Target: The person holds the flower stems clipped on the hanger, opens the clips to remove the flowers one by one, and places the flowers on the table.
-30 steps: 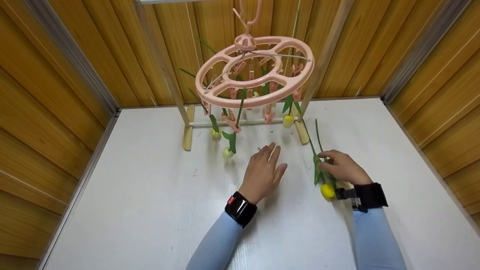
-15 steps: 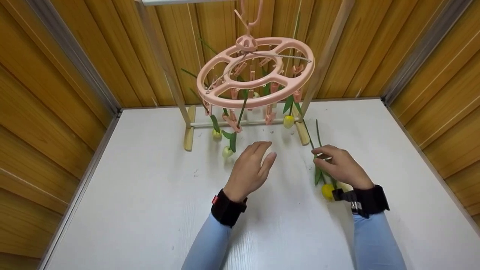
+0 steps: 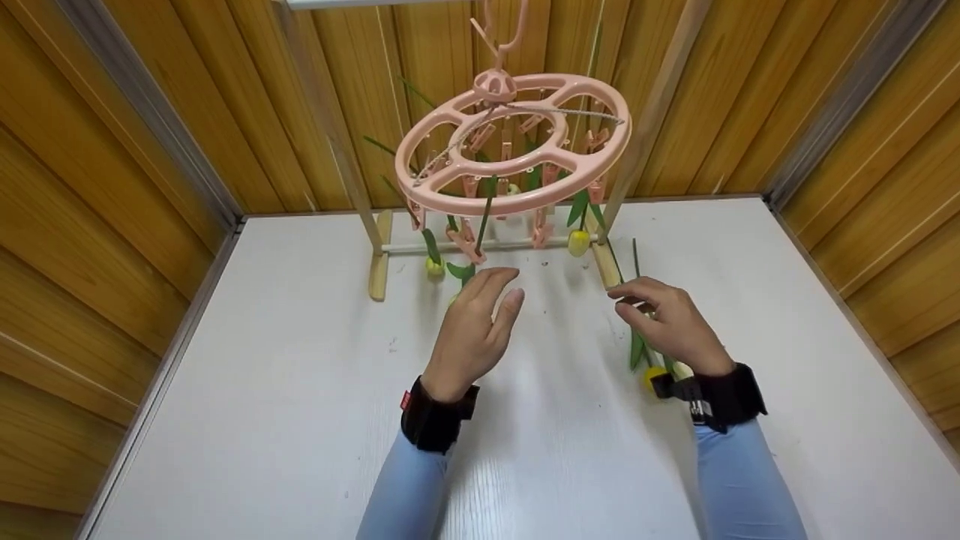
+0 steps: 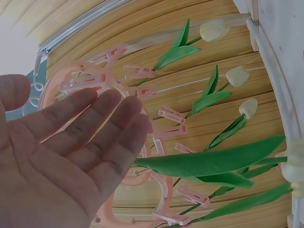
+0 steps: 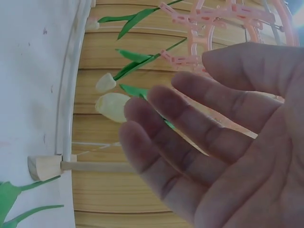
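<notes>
My left hand point(image 3: 469, 334) is raised over the table, fingers extended and holding nothing. It hides much of a tulip hanging head-down, whose leaves point(image 3: 459, 271) show beyond the fingertips. A pink round clip hanger point(image 3: 510, 204) hangs ahead, with several tulips in its clips, among them a yellow one point(image 3: 578, 242) at right and another yellowish one point(image 3: 434, 266) at left. My right hand point(image 3: 675, 326), loosely bent with no object in it, hovers above a yellow tulip point(image 3: 654, 379) and a pale one point(image 3: 681, 369) lying on the table. The right wrist view shows its bare palm point(image 5: 247, 166).
A wooden stand with feet point(image 3: 377, 277) and a white crossbar point(image 3: 495, 244) stands at the back of the white table point(image 3: 285, 420). Wood-patterned panels point(image 3: 75, 225) enclose the back and sides.
My left hand has moved left, across to the front of the hanging tulip. The right hand has shifted slightly forward and left, off the tulips lying there. The hanger looks the same.
</notes>
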Available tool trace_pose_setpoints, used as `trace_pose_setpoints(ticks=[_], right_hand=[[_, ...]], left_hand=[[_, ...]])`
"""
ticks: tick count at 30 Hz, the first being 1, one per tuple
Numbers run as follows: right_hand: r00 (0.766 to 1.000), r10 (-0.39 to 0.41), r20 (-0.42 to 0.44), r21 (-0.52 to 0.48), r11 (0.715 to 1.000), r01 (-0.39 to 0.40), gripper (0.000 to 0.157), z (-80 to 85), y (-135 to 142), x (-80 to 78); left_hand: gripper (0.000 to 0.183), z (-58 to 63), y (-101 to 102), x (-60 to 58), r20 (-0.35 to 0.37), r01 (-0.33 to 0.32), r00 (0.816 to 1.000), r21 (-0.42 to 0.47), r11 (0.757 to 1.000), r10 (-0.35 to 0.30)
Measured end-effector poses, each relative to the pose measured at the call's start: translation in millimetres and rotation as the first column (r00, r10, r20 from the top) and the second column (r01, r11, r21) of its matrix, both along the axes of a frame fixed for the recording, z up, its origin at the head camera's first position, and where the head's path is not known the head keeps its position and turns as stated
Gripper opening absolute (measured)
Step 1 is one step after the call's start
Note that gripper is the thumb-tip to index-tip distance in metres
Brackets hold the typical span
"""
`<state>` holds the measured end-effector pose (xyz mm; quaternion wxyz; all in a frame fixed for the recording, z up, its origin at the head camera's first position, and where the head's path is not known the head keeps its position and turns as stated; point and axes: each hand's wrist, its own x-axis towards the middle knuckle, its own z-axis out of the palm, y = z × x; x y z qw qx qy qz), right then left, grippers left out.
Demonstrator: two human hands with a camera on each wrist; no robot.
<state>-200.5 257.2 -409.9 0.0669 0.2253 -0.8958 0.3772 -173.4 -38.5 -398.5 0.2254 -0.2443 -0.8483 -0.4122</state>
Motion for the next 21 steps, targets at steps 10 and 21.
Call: trace_pose_setpoints(ticks=[10,21], right_hand=[[0.995,0.006,-0.096,-0.108,0.994,-0.016,0.015,1.4,-23,-4.0],[0.985,0.032,-0.172,-0.199,0.978,-0.066,0.013,-4.1,-44,-7.8]], left_hand=[[0.031,7.5,-13,-0.3,-0.023,-0.012,1.000,0.107,0.994,0.015],[0.028,7.3,-23,-1.6,-0.068,-0.029,0.997,0.207,0.978,0.044]])
